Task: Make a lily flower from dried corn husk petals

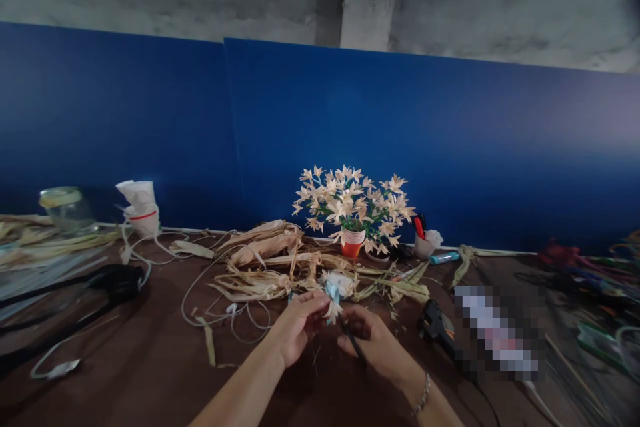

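Observation:
Near the middle of the brown table (pixel 150 373), my left hand (pixel 299 325) pinches a small pale flower (pixel 333 312) by its light blue ribbon (pixel 332 291). My right hand (pixel 373 340) is close beside it, fingers closed round a slim black tool (pixel 353 341). The tool points up toward the flower; its exact kind and its tip are unclear. Just beyond both hands lie dried corn husks (pixel 260 277). Behind those stands an orange and white cup (pixel 353 243) bearing a bushy bunch of pale artificial flowers (pixel 350 197).
Right of my hands lies a black glue gun (pixel 437 327) beside a blurred-out pixelated patch. A light blue tube-like item (pixel 445 257) and a tool cup (pixel 425 243) stand at the back. Left are white cables (pixel 187 303), a glass jar (pixel 67 210) and a black object (pixel 117 283). A blue partition (pixel 300 113) rises behind.

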Demonstrator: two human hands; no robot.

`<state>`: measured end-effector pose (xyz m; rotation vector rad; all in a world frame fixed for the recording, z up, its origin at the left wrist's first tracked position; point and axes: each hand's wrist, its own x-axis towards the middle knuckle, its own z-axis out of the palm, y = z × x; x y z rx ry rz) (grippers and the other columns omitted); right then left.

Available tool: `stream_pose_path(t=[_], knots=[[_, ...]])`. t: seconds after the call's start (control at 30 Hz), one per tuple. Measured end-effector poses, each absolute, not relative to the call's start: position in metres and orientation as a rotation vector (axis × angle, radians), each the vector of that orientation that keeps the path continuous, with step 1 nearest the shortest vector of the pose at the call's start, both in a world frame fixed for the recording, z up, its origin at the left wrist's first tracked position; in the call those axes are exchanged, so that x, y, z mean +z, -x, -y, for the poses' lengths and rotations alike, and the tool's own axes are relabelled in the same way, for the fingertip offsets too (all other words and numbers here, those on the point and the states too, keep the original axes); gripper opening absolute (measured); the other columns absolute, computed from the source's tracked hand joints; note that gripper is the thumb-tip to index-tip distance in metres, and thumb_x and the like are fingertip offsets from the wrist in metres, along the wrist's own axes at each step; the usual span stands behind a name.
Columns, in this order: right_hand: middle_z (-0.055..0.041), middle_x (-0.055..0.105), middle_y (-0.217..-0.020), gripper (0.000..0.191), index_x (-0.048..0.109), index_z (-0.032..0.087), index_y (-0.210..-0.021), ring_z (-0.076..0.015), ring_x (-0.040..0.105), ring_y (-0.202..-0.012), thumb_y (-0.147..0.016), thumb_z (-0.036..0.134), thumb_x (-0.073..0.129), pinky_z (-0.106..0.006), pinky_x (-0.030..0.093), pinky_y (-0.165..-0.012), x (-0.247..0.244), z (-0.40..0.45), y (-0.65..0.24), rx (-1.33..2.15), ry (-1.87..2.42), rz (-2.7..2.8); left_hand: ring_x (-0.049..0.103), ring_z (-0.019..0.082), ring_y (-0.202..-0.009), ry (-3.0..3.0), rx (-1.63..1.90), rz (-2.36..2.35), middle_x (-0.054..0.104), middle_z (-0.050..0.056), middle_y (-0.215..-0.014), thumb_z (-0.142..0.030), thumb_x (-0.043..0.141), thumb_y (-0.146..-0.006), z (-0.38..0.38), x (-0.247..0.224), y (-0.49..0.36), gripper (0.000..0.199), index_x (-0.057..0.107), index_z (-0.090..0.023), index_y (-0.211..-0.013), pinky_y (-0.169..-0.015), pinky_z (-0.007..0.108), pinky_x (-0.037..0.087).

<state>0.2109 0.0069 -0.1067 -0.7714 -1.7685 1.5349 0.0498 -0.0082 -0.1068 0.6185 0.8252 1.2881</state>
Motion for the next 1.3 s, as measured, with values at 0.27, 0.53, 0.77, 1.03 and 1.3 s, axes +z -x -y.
stream_pose_path(t=[0.27, 0.53, 0.77, 1.03, 1.3], knots=[[-0.0038, 0.062, -0.080, 0.030, 0.062, 0.015, -0.092, -0.0166, 0.055, -0.077, -0.066, 0.030, 0.063, -0.028, 0.044, -0.072, -0.105, -0.005, -0.205, 1.353, 0.772, 1.837, 0.050, 0.007, -0.053, -0.652, 1.273, -0.820, 0.054, -0.004, -0.054, -0.020, 0.067, -0.059, 0.008, -0.104, -0.047, 0.014, 0.055, -0.014, -0.057, -0.057, 0.019, 0.037], [-0.0031, 0.064, -0.079, 0.034, 0.064, 0.016, -0.093, -0.0173, 0.056, -0.076, -0.066, 0.037, 0.063, -0.027, 0.044, -0.071, -0.096, 0.003, -0.201, 1.462, 0.701, 1.760, 0.041, 0.003, -0.046, -0.757, 1.326, -0.852, 0.055, -0.004, -0.067, -0.023, 0.065, -0.059, 0.014, -0.093, -0.050, 0.019, 0.048, -0.015, -0.057, -0.047, 0.018, 0.031], [-0.0018, 0.063, -0.078, 0.032, 0.064, 0.018, -0.090, -0.0132, 0.054, -0.068, -0.063, 0.035, 0.066, -0.023, 0.043, -0.062, -0.104, 0.004, -0.200, 1.549, 0.694, 1.648, 0.047, 0.006, -0.051, -0.748, 1.366, -0.739, 0.053, -0.004, -0.063, -0.023, 0.063, -0.062, 0.015, -0.096, -0.055, 0.018, 0.045, -0.017, -0.063, -0.050, 0.019, 0.033], [0.0004, 0.059, -0.070, 0.027, 0.062, 0.017, -0.083, -0.0108, 0.051, -0.063, -0.063, 0.034, 0.067, -0.020, 0.041, -0.058, -0.104, 0.005, -0.196, 1.491, 0.726, 1.629, 0.048, 0.007, -0.052, -0.761, 1.373, -0.701, 0.051, -0.003, -0.057, -0.020, 0.064, -0.062, 0.011, -0.098, -0.056, 0.016, 0.048, -0.016, -0.059, -0.055, 0.020, 0.037], [-0.0010, 0.059, -0.071, 0.025, 0.062, 0.014, -0.084, -0.0109, 0.049, -0.063, -0.068, 0.034, 0.061, -0.020, 0.040, -0.058, -0.111, 0.006, -0.194, 1.371, 0.751, 1.706, 0.046, 0.007, -0.051, -0.734, 1.359, -0.671, 0.052, -0.002, -0.057, -0.018, 0.063, -0.064, 0.009, -0.101, -0.053, 0.017, 0.048, -0.014, -0.057, -0.052, 0.020, 0.035]])
